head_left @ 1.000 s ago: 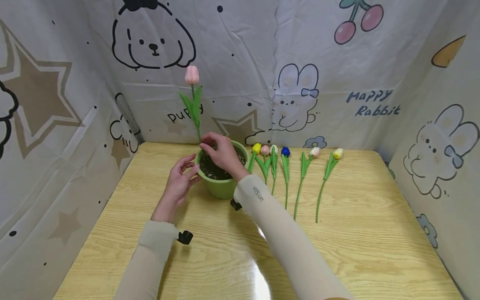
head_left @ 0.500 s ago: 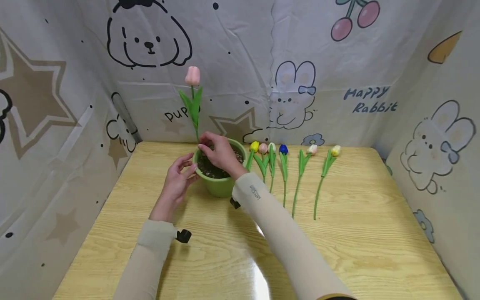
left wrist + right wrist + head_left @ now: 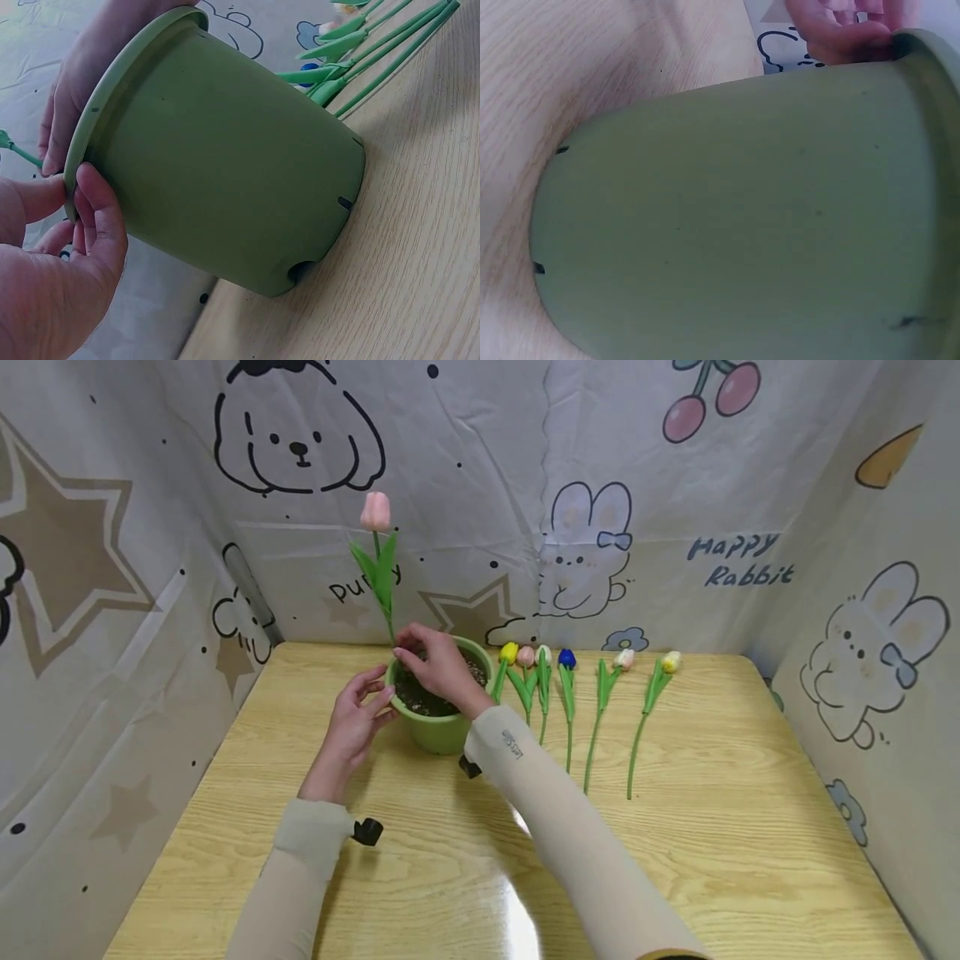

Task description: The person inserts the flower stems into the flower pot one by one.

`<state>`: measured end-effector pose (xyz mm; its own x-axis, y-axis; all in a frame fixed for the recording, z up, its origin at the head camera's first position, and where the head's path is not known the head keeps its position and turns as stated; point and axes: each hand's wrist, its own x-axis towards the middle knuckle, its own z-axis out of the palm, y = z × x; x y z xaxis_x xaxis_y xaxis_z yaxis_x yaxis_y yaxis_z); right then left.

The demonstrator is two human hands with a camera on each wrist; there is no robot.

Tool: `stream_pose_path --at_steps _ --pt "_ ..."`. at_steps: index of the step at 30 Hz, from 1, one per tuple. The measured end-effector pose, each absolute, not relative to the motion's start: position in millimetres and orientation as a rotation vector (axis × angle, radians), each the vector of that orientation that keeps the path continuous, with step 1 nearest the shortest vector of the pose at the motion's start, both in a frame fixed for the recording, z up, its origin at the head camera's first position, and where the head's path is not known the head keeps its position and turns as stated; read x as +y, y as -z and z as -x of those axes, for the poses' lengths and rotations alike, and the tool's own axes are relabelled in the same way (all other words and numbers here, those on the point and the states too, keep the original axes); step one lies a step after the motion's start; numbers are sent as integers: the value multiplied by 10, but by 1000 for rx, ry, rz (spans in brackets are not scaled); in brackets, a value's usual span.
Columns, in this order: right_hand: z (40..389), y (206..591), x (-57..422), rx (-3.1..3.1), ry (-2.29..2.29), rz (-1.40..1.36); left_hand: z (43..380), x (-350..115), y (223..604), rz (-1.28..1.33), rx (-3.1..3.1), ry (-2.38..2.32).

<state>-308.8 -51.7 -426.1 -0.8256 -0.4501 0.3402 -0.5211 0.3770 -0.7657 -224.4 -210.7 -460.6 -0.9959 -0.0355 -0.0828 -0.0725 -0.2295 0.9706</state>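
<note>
A green flowerpot (image 3: 441, 737) filled with dark soil (image 3: 423, 697) stands near the table's back edge. My left hand (image 3: 356, 720) holds its left rim between thumb and fingers, as the left wrist view also shows at the pot's rim (image 3: 84, 124). Over the soil, my right hand (image 3: 441, 670) pinches the lower stem of a pink tulip (image 3: 385, 581). The tulip rises above the left side of the pot, leaning slightly left. My right fingers hide the stem's lower end. The pot wall (image 3: 727, 202) fills most of the right wrist view.
Right of the pot several tulips lie in a row on the wooden table (image 3: 720, 860), among them a yellow tulip (image 3: 508, 653), a blue tulip (image 3: 567, 660) and a yellow-and-white tulip (image 3: 670, 663). A printed cloth (image 3: 465, 527) closes off the back and sides.
The pink tulip's top has tilted a little to the left. Both hands stay at the pot. The head view shifted slightly between the first two frames.
</note>
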Motion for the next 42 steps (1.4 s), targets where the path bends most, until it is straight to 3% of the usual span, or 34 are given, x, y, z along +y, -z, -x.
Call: stream_pose_path --at_steps 11,18,27,42 --pt "3069 4178 -432 -2539 -1493 -888 2245 -2110 4603 141 1942 -2430" --pt "3031 4017 -133 -2485 -1497 -869 2243 -2100 4609 158 1964 -2426" --pt "2892 3946 638 -2407 -1616 -690 2248 -2089 4615 168 1960 -2427" --pt "2429 4457 2094 -2435 -1676 -184 2230 -2024 4626 201 2040 -2410"
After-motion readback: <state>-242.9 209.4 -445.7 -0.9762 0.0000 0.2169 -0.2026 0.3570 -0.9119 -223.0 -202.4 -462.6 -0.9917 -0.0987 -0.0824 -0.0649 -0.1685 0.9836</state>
